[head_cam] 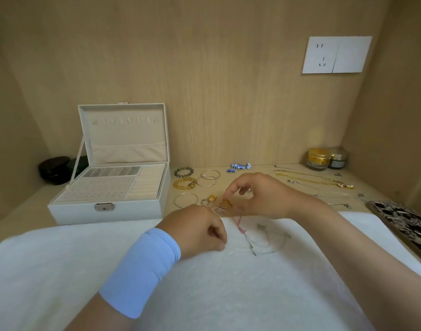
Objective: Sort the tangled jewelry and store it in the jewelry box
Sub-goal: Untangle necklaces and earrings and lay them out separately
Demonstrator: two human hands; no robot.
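Note:
A white jewelry box (pixel 104 212) stands open at the left, with its lid up and its tray compartments bare. My right hand (pixel 259 199) pinches a gold ring (pixel 226 203) between thumb and forefinger, just above the far edge of the white towel (pixel 85 259). My left hand (pixel 200 229), with a blue wristband, rests on the towel with its fingers curled, and nothing shows in its grip. A pinkish ring (pixel 216 210) lies by its knuckles. A tangle of thin silver chains (pixel 262 242) and a red cord (pixel 239 223) lies on the towel under my right hand.
On the wooden shelf lie bead bracelets (pixel 184 183), silver bangles (pixel 208 177), small rings (pixel 210 199), a blue bead piece (pixel 238 167) and a gold necklace (pixel 312 180). Two jars (pixel 319 158) stand at the back right, black cases (pixel 54 167) at the back left, and a patterned case (pixel 403 220) at the right.

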